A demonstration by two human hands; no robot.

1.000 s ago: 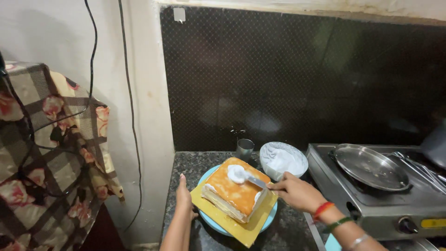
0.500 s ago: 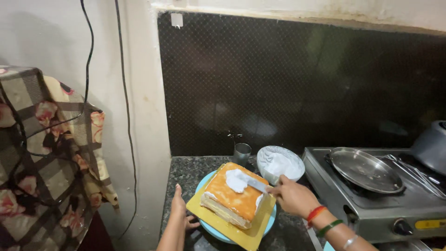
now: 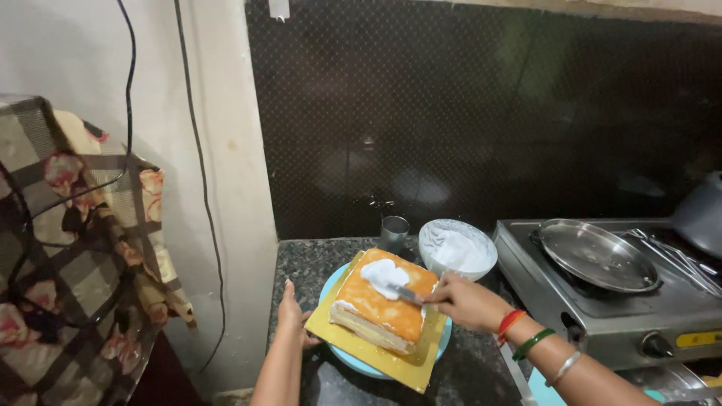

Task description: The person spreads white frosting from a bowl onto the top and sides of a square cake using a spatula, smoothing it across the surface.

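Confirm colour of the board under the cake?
Yellow: the square board sits on a light blue plate, seen in the head view.

My one camera sits on my head, looking forward and down from some way back at the desk (image 3: 466, 376), with the dark wall (image 3: 481, 120) ahead and my forearms entering from below.

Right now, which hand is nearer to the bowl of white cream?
Right. The right hand is just in front of the bowl; the left hand is across the cake at the yellow board.
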